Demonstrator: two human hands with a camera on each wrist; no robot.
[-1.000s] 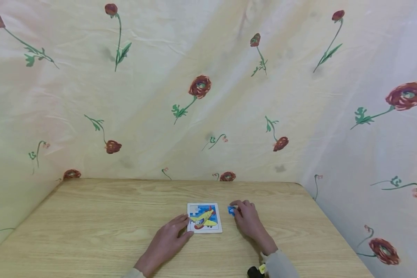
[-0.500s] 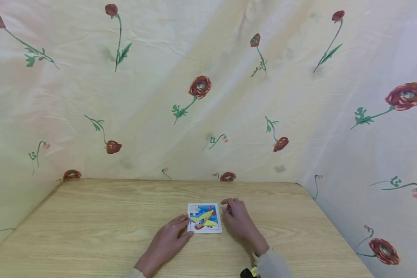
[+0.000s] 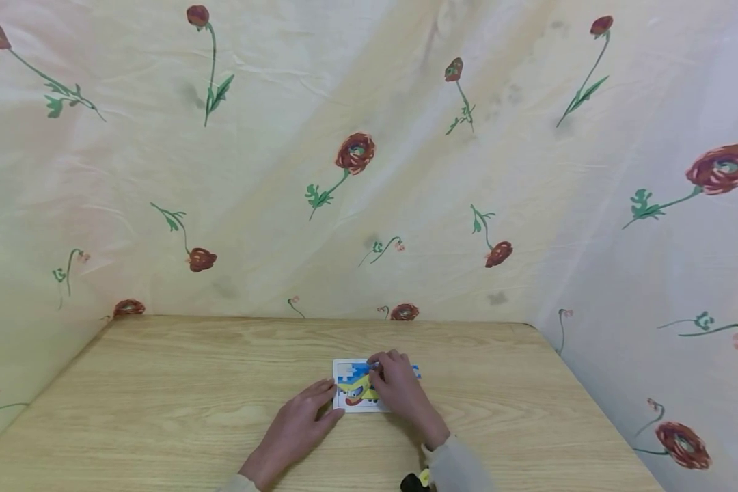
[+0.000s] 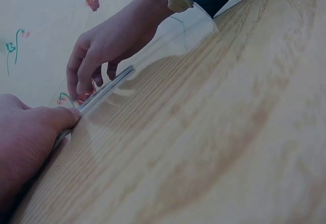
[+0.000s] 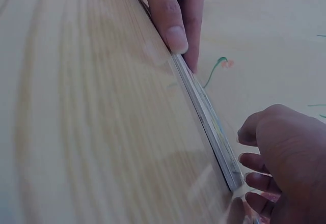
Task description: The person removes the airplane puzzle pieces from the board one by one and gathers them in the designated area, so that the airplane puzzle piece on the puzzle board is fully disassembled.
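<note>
A small square jigsaw puzzle (image 3: 359, 408) with a yellow airplane on blue sky lies in a white frame on the wooden table. A pale gap shows at its upper left. My left hand (image 3: 295, 427) holds the frame's left side, thumb at the near corner and fingers along the edge. Above the puzzle's right half is my right hand (image 3: 401, 386), fingers bent down, covering part of the picture. I cannot tell whether its fingertips hold a piece. A blue puzzle piece (image 3: 416, 371) shows just right of that hand.
The wooden table (image 3: 190, 383) reaches back to a cream curtain (image 3: 258, 171) with red flowers, which also hangs at both sides. A black device with a yellow tag (image 3: 415, 482) sits by the right sleeve (image 3: 458, 465).
My right hand has moved left from beside the puzzle to over its right half. The blue piece was under its fingers and now shows at its right. My left hand stays put.
</note>
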